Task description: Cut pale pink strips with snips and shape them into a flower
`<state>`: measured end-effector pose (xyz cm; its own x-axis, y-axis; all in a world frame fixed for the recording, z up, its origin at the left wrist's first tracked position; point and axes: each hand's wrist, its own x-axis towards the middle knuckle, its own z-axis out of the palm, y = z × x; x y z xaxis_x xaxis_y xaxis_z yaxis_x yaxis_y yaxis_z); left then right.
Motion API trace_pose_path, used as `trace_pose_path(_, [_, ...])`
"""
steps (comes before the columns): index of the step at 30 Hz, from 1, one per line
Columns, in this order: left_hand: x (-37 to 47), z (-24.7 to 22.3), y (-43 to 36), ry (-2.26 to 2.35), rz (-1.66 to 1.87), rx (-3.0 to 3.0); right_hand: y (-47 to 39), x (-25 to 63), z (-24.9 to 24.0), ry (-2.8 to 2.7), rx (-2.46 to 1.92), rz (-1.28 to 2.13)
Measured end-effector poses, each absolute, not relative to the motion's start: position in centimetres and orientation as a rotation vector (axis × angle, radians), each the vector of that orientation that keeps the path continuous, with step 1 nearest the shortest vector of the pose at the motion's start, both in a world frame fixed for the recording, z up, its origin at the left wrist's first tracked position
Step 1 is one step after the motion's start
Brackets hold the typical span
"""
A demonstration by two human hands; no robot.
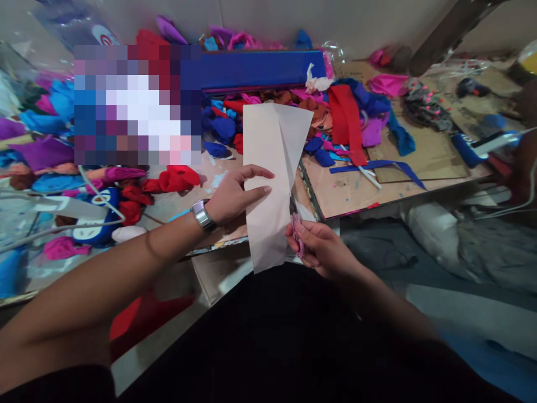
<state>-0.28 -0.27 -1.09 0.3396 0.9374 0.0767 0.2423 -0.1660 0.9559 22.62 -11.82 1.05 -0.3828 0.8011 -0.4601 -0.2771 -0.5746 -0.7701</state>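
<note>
A long sheet of white paper or cloth [266,224] extends over the table's front edge, with a flap spreading to the upper right. My left hand [241,193], wearing a metal watch [202,215] at the wrist, lies on the sheet's left part, thumb and index finger apart. Pink-handled scissors [297,235] are gripped in my right hand [316,246] at the sheet's right edge. Their blades point away from me and meet the sheet where the flap parts from it; the tips are partly hidden.
Colourful fabric scraps [222,126] are heaped behind the sheet, beside a red strip [346,120]. A blue box [264,68] runs along the back. Blue-and-white devices with cables [98,218] stand at left and right. A pincushion [428,106] sits at the right.
</note>
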Motion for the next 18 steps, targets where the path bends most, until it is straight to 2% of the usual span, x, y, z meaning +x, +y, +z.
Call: trace_pose_path(18, [-0.29, -1.22, 0.01, 1.048, 0.949, 1.643, -12.54, 22.82, 1.10, -0.773, -1.133, 2.022])
